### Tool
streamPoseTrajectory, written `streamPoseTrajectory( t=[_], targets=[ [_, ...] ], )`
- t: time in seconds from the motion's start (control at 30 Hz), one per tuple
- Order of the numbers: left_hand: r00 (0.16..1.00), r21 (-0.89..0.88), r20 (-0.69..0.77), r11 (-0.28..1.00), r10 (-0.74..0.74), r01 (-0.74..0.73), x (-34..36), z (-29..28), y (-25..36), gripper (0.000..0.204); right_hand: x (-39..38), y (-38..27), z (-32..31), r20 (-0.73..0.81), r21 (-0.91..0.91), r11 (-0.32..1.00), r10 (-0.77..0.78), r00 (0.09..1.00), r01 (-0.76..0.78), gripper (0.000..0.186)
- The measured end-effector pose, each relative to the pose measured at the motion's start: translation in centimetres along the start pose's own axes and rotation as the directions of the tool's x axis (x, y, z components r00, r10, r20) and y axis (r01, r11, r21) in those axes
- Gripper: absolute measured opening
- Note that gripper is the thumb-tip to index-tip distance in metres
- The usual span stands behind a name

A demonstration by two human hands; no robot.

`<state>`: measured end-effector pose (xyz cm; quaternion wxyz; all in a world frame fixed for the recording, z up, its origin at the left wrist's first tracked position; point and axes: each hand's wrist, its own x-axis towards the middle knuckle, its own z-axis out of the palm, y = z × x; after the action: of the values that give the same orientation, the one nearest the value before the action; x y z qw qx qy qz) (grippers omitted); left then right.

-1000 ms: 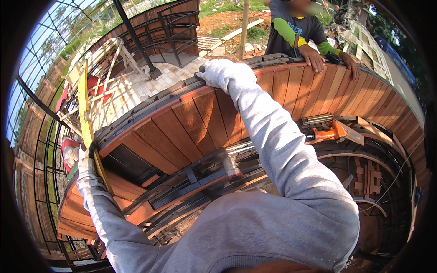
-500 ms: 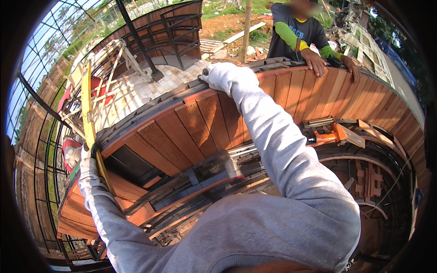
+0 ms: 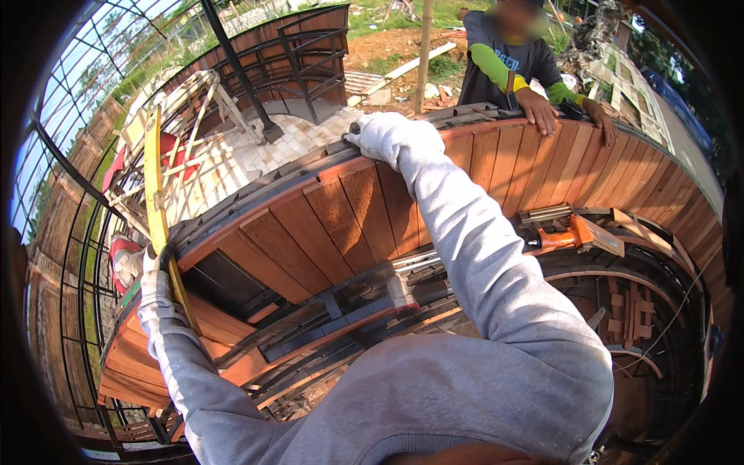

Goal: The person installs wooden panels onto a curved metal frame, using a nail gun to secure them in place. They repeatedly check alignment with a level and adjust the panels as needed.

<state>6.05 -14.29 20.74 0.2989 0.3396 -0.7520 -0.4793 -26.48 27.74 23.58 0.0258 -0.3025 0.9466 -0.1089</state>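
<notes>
At the left, my left hand [image 3: 149,262] is closed around a long yellow spirit level [image 3: 157,182]. The level stands steeply against the end of the curved wooden wall [image 3: 353,205], beside an opening with dark framing where planks stop. My right arm reaches across to the far top edge of the wall, where my right hand [image 3: 387,136], in a pale covering, grips the dark capping [image 3: 310,161]. A small dark piece shows at its fingertips; its kind I cannot make out.
Across the wall, a co-worker in green sleeves rests both hands [image 3: 539,111] on the edge. An orange power tool [image 3: 564,235] and a brush [image 3: 401,291] lie on the ledge below. A black post [image 3: 240,70] and a wooden trestle [image 3: 221,101] stand beyond.
The view has shifted slightly, moving the scene a little rightward in the picture. Both of my hands keep their holds, and the co-worker's hands stay on the wall.
</notes>
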Motion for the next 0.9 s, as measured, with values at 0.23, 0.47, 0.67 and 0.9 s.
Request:
streamPoseTrajectory(
  t=[0.23, 0.47, 0.67, 0.9],
  targets=[
    [1.0, -0.029, 0.001, 1.0, -0.003, 0.003, -0.5, 0.5, 0.5, 0.041, 0.6, 0.6, 0.8, -0.056, 0.033, 0.999, -0.032, 0.998, 0.034, 0.046],
    [0.996, 0.035, 0.004, 0.996, 0.085, -0.085, 2.8, 0.0, -1.6, 0.041, 1.2, 0.7, 0.8, -0.011, 0.012, 0.998, -0.062, 0.998, 0.062, 0.046],
    [0.966, 0.119, 0.011, 0.959, 0.258, -0.258, 6.4, -2.1, -5.9, 0.041, 1.8, 0.3, 1.5, -0.012, -0.014, 0.996, -0.093, 0.996, 0.092, 0.045],
    [0.922, 0.458, -0.069, 0.833, 0.381, -0.31, 3.4, -1.3, -0.8, 0.061, 4.1, 2.3, 2.5, -0.037, -0.124, 0.992, -0.007, 0.999, 0.002, 0.049]
  ],
)
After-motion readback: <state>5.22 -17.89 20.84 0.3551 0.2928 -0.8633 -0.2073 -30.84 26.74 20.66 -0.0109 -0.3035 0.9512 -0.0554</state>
